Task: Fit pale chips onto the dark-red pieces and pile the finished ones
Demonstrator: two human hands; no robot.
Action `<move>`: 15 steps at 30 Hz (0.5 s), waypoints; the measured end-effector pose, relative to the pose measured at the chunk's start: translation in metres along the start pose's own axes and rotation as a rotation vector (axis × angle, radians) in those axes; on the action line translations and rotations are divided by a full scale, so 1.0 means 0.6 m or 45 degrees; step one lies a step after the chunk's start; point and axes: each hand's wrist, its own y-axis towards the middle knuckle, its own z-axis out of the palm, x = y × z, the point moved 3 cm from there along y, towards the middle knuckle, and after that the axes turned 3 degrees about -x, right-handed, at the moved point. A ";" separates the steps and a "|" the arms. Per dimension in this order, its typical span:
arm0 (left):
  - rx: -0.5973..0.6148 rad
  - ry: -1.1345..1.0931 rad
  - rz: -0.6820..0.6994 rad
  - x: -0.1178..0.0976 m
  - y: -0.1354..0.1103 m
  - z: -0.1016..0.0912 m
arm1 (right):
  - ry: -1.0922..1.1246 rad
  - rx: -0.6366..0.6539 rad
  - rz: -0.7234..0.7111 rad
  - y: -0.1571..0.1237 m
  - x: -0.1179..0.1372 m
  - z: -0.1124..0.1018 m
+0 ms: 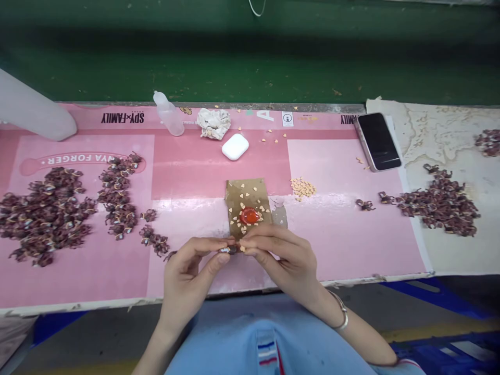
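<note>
Our left hand point(185, 284) and right hand point(283, 260) are both pinching a tiny dark curly piece point(231, 250) just below the brown card point(235, 194). Looks light and fragile, so we'd hold it gently by the edges.

Probably a small workshop or factory assembly bench.
A long workbench point(78, 307) under a printed pink mat point(219, 172) carries heaps of small dark-red pieces point(47, 216), a pile of tiny cream hearts point(302, 187) and a plastic squeeze bottle point(169, 114), the look of piecework. The left hand point(183, 276) and right hand point(281, 260) pinch one small piece point(230, 250) at the mat. Below, blue crates point(441, 354) stand on a grey floor point(97, 333) with a yellow painted stripe point(441, 330); little of the room shows.
</note>
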 end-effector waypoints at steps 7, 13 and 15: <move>-0.028 0.037 0.015 0.000 -0.002 -0.006 | -0.001 0.025 -0.014 0.001 0.001 0.005; -0.099 0.104 0.085 0.002 -0.004 -0.002 | 0.069 0.010 0.019 -0.002 -0.003 0.014; -0.107 0.099 0.128 0.002 -0.005 0.001 | 0.154 0.011 0.070 -0.003 -0.008 0.015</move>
